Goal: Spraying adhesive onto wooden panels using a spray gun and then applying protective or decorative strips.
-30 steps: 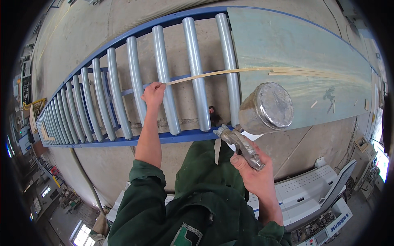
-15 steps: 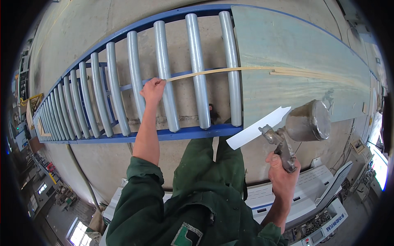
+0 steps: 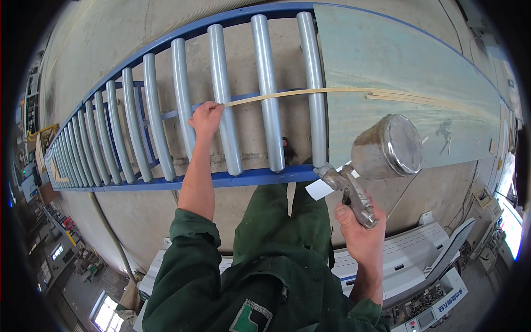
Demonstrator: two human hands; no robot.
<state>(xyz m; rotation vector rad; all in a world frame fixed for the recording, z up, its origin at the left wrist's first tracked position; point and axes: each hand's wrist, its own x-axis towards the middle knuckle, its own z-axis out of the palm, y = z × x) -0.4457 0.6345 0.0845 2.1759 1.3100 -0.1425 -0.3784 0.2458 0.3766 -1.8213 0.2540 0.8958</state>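
Note:
My left hand (image 3: 206, 117) is closed in a pinch on the left end of a long, thin wooden strip (image 3: 293, 95). The strip runs rightward over the rollers and onto a pale green-grey board (image 3: 381, 61). Another pale strip (image 3: 398, 98) lies on the board alongside it. My right hand (image 3: 362, 229) grips a metal spray gun (image 3: 354, 193) by its handle, fingers wrapped round it. A large smeared metal cup (image 3: 387, 146) sits on the gun and hides part of the board. Behind the gun, a white sheet (image 3: 319, 190) shows only partly.
A roller conveyor with a blue frame (image 3: 249, 178) and grey rollers (image 3: 223, 99) stretches to the left. The board rests on its right part. Behind me stands a white machine (image 3: 409, 260) with a small control panel. A hose (image 3: 113, 235) hangs at lower left.
My right hand has moved left with the spray gun, whose cup now covers more of the white sheet. My left hand keeps its hold on the strip almost unmoved.

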